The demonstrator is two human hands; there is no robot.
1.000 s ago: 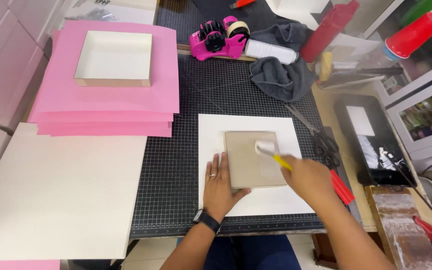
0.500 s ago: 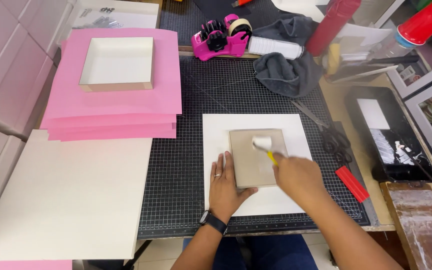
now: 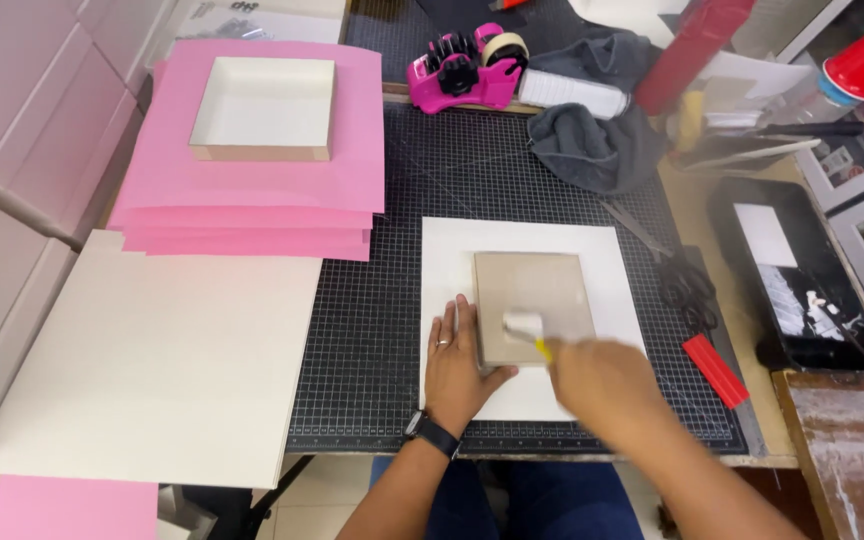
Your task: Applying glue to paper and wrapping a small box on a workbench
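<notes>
The right hand point(image 3: 600, 378) is showing only as a motion blur, so its fingers are hard to make out; it is closing around the yellow handle of a small roller point(image 3: 526, 327), whose pale head is lying on the grey board point(image 3: 534, 305). Whether the roller is carrying anything cannot be told. The person's forearms are being cut off by the bottom edge of the view.

The grey board is a flat, dull brown-grey rectangle, lying squarely in the middle of a white sheet point(image 3: 532, 260), which is itself lying on the black gridded cutting mat point(image 3: 392, 300). The left hand point(image 3: 457, 360) is resting open and flat at the board's left edge, fingers spread on the white sheet, thumb touching the board's lower corner.

Left of the board, a large cream sheet point(image 3: 152, 360) is overlapping the mat's edge, and a stack of pink sheets point(image 3: 252, 200) with a shallow open box point(image 3: 263, 108) on top is lying beyond it. Behind the board, a pink tape dispenser point(image 3: 457, 75) and a grey cloth point(image 3: 592, 145) are sitting. Right of the board, black scissors point(image 3: 687, 285) and a red bar point(image 3: 715, 368) are lying near the mat's edge.
</notes>
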